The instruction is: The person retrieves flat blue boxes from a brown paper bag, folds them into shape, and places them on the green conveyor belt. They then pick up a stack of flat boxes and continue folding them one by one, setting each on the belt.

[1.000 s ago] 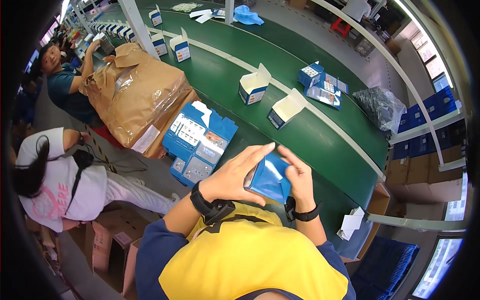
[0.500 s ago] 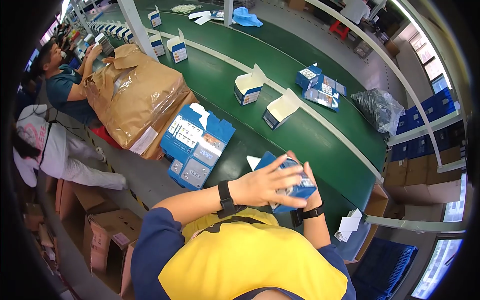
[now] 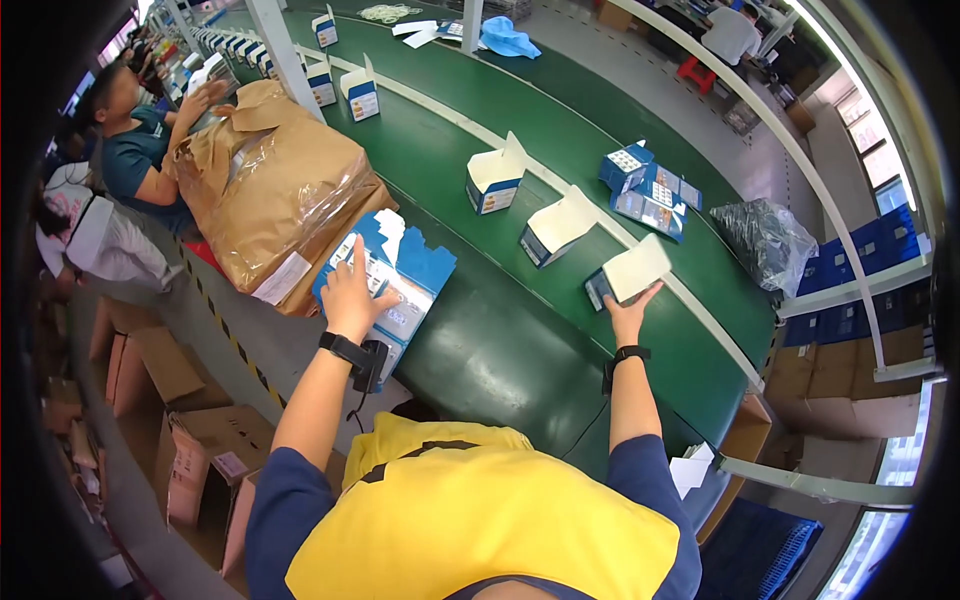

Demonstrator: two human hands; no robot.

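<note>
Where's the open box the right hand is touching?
In the head view, the open box sits on the green belt, right of centre, under the right hand, nearest of three open boxes.

A long green conveyor belt (image 3: 500, 340) runs ahead of the person. On it, the right hand (image 3: 628, 312) touches a small open-flapped blue-and-white carton (image 3: 625, 275); two like cartons (image 3: 553, 232) (image 3: 495, 180) stand further left along it. Left of these, the left hand (image 3: 350, 293) rests on a stack of flat blue carton blanks (image 3: 395, 285), beside a brown paper-wrapped bundle (image 3: 270, 200).
</note>
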